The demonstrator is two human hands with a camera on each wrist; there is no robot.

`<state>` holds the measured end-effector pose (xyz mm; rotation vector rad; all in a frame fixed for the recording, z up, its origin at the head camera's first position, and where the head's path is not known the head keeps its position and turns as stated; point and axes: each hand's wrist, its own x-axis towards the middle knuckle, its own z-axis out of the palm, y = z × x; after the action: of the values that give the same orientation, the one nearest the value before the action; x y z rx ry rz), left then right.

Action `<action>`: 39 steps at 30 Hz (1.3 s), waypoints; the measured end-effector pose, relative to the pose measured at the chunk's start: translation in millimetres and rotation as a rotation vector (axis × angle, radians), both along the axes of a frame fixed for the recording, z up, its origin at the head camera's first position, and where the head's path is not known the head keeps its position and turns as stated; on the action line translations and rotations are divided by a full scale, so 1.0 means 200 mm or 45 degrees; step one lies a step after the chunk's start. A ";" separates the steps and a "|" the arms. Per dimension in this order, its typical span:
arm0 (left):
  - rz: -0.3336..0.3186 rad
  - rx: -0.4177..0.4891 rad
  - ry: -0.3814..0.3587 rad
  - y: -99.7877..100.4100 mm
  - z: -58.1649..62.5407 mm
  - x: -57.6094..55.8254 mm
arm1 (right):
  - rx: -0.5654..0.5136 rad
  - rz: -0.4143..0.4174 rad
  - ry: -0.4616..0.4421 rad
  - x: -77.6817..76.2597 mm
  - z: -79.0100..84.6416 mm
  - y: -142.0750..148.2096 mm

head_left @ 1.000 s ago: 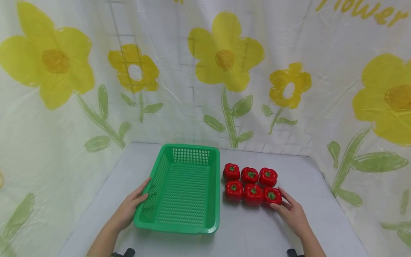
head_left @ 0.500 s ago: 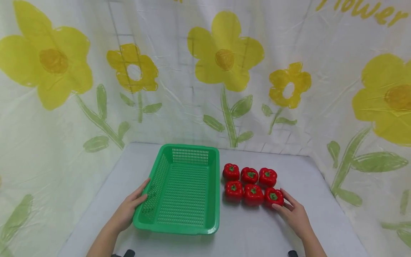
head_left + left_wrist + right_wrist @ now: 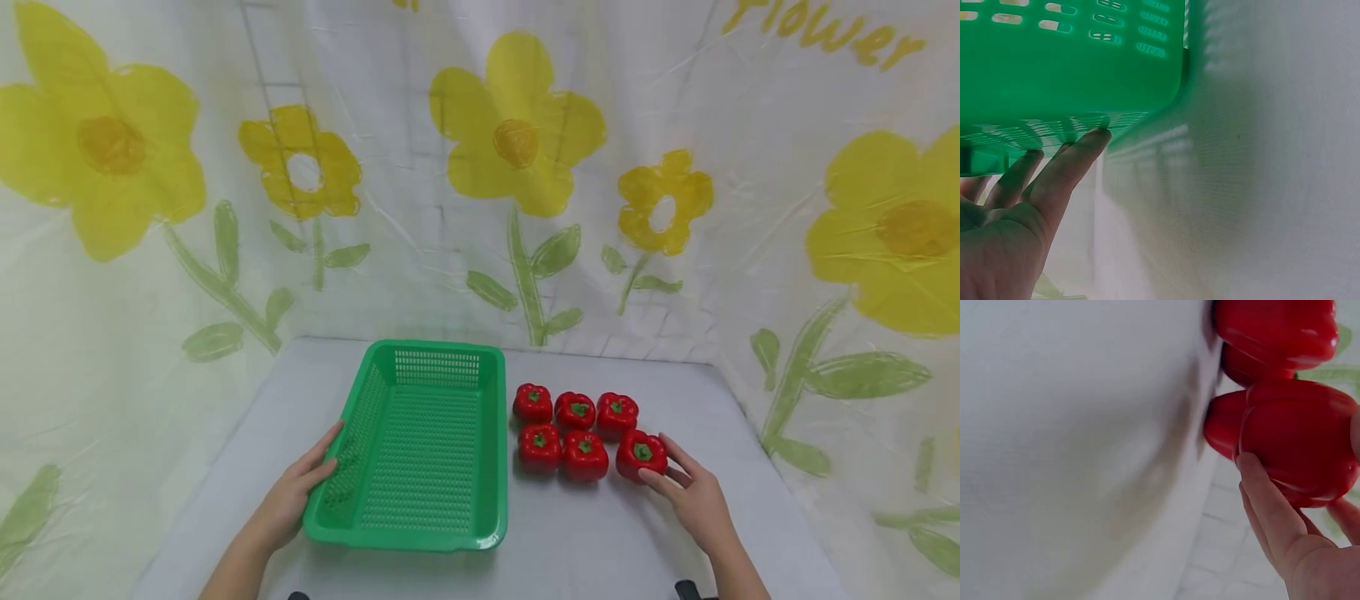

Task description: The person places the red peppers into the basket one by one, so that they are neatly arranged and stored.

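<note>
A red bell pepper (image 3: 641, 456) with a green stem is pinched between the thumb and fingers of my right hand (image 3: 696, 502), at the front right end of the group. In the right wrist view this bell pepper (image 3: 1297, 440) stands off the table, further up than its neighbours. Several other red bell peppers (image 3: 585, 456) sit in two rows just left of it. My left hand (image 3: 288, 500) is at the left side of a green plastic basket (image 3: 491, 533). In the left wrist view its straight fingers (image 3: 1063, 178) rest against the basket's slotted outer wall (image 3: 1072, 81).
The basket has a slotted floor and walls and stands left of the peppers on a white table (image 3: 585, 550). A white curtain (image 3: 405, 275) printed with yellow flowers hangs behind the table and along both sides.
My right hand has drawn the gripped bell pepper slightly right and up, apart from its neighbours. The left hand stays at the basket. The head view has shifted a little.
</note>
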<state>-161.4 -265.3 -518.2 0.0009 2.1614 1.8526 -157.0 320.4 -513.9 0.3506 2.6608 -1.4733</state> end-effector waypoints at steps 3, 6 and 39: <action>-0.002 -0.016 0.015 -0.01 0.00 0.00 | -0.016 -0.005 0.020 0.00 0.02 -0.01; -0.017 -0.027 0.012 -0.02 0.01 0.00 | -0.014 -0.014 0.032 0.01 0.03 -0.02; -0.027 0.042 -0.032 -0.01 0.00 0.00 | -0.007 0.012 0.186 0.04 0.34 -0.23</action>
<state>-162.4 -267.9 -517.9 0.0069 2.1060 1.8663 -149.5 274.5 -446.6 0.2382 2.7644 -1.5609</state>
